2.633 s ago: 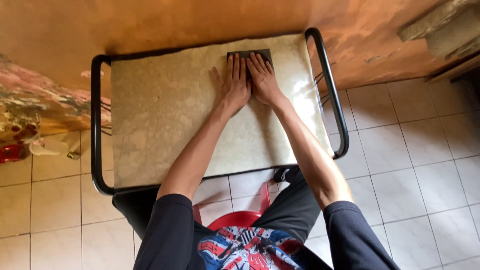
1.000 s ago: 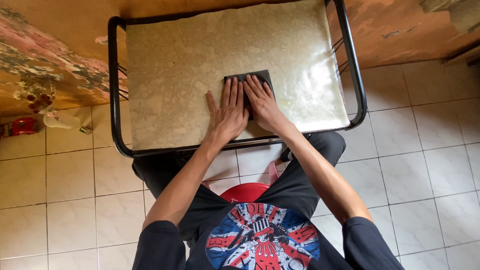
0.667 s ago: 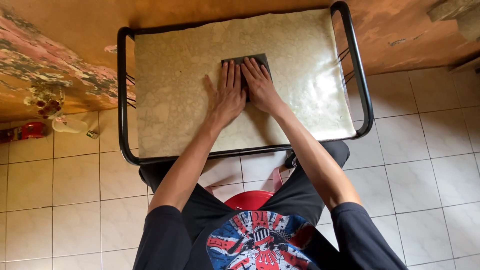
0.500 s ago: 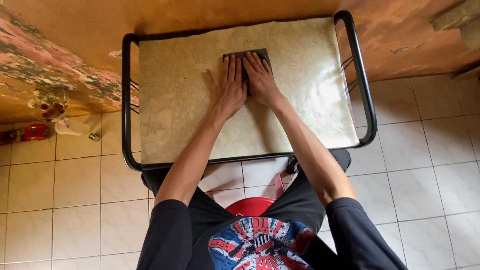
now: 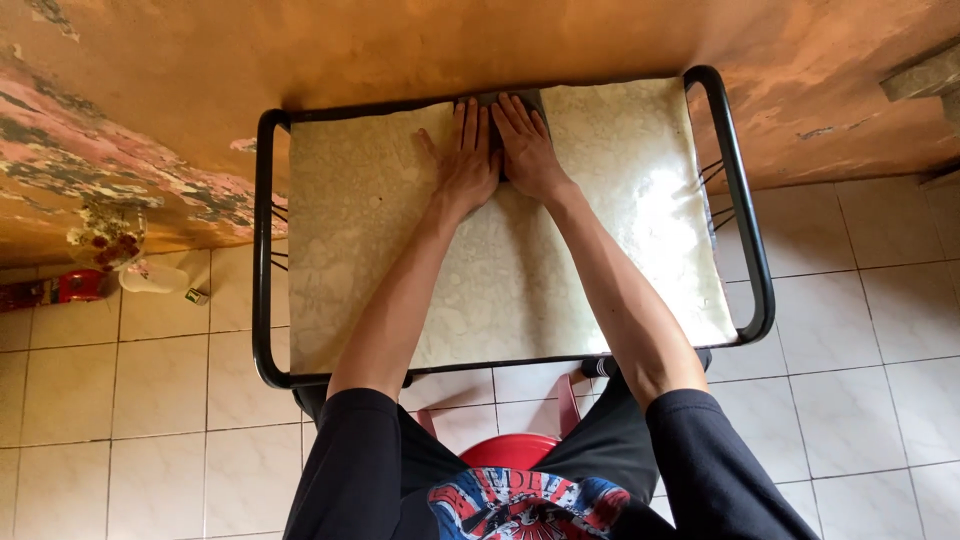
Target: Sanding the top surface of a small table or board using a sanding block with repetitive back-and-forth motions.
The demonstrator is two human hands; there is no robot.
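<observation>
Both my arms reach across a small table [image 5: 620,260] with a pale marbled top and a black tube frame. My left hand [image 5: 466,158] and my right hand [image 5: 527,150] lie flat side by side, fingers together, pressing on a dark grey folded cloth [image 5: 510,98] at the table's far edge. The hands cover most of the cloth; only a strip of it shows beyond the fingertips. Neither hand grips anything.
A worn orange wall [image 5: 400,45] stands right behind the table. The floor is pale tiles [image 5: 870,330]. A red stool [image 5: 515,450] is under me. At the left by the wall sit a patterned vase [image 5: 105,235], a white object [image 5: 150,278] and a red thing [image 5: 60,288].
My hands have slid the cloth from near the table's middle away from me to its far edge. The view has shifted with my head.
</observation>
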